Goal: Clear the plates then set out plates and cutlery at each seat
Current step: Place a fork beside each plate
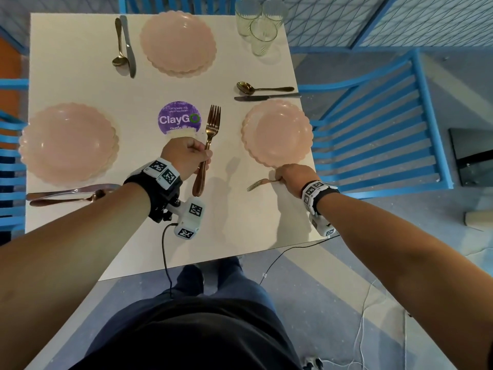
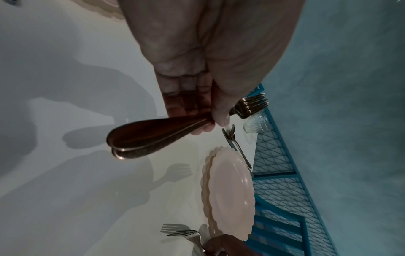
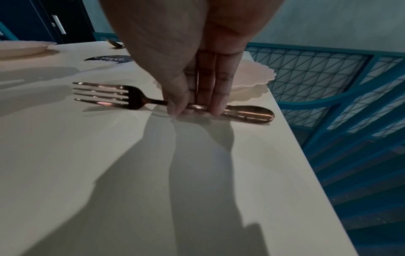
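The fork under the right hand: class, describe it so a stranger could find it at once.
Start at the white table, then its right-side pink plate. Just nearer the person lies one fork, flat, pinched by the right hand. The other forks are held up in the left hand.
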Tool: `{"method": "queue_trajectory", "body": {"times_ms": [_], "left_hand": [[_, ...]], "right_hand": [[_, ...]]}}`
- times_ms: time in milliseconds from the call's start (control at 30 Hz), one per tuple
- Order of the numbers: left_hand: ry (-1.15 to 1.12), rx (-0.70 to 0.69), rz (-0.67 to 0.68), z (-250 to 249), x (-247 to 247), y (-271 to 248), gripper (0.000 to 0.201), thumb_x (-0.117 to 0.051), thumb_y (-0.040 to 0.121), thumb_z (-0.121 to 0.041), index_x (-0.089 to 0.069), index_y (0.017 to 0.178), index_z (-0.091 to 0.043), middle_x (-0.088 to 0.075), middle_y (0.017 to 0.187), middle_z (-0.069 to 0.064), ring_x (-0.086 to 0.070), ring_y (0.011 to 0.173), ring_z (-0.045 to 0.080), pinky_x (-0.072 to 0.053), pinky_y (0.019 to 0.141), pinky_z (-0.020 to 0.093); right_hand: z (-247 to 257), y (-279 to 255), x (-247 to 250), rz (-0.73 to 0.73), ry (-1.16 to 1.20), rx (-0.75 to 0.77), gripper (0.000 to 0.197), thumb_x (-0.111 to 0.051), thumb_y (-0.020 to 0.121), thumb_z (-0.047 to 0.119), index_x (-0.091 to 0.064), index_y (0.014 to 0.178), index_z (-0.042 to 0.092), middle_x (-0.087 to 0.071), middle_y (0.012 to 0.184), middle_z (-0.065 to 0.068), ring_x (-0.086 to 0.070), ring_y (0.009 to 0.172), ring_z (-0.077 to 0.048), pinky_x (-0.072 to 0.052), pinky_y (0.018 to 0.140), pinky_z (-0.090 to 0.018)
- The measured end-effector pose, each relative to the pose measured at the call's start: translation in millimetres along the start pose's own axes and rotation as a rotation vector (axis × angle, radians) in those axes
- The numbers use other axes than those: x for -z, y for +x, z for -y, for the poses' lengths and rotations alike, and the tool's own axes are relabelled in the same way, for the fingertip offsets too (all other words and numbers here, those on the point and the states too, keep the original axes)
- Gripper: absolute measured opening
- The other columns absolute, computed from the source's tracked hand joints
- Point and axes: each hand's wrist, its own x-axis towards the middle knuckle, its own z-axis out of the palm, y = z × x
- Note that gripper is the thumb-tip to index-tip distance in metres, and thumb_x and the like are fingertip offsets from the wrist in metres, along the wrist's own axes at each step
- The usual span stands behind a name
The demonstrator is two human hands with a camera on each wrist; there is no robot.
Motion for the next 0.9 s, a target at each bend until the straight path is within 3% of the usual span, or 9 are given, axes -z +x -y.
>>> {"method": "queue_trajectory", "body": {"times_ms": [300,433,633,900], "left_hand": [[0.014,-0.014,0.000,1,-3,-1,0.007,-0.071,0.090,-0.007,-0.064,0.087,-0.010,-0.074,0.084,0.013,-0.071,0.072,0.028,-0.060,0.070,0.036],[0.009,-0.008,0.003,2,-4,-1,0.006,-0.071,0.090,-0.007,-0.065,0.089,-0.009,-0.074,0.083,0.013,-0.071,0.073,0.028,-0.059,0.070,0.037],[-0.001,-0.005,0.003,3,-7,-1,0.012,-0.071,0.089,-0.006,-0.064,0.082,-0.012,-0.074,0.085,0.015,-0.071,0.073,0.030,-0.059,0.073,0.038],[-0.007,-0.008,0.002,4,-9,-3,0.014,-0.069,0.091,-0.007,-0.062,0.081,-0.014,-0.073,0.080,0.011,-0.070,0.070,0.028,-0.058,0.067,0.033]], "right_hand": [[-3,-2,3,-0.026,-0.051,-0.022,0.018,-0.052,0.099,0.016,-0.067,0.108,0.013,-0.069,0.109,-0.009,-0.067,0.097,-0.035,-0.053,0.078,-0.038],[-3,-5,2,-0.045,-0.033,-0.038,0.017,-0.052,0.099,0.014,-0.067,0.106,0.013,-0.069,0.105,-0.009,-0.066,0.092,-0.035,-0.056,0.077,-0.040],[-1,-8,4,-0.062,-0.041,-0.034,0.020,-0.050,0.102,0.013,-0.067,0.113,0.010,-0.067,0.109,-0.011,-0.066,0.096,-0.037,-0.051,0.075,-0.039],[4,-13,9,-0.066,-0.049,-0.042,0.019,-0.051,0.101,0.014,-0.067,0.112,0.011,-0.069,0.107,-0.011,-0.067,0.093,-0.037,-0.054,0.075,-0.039]]}}
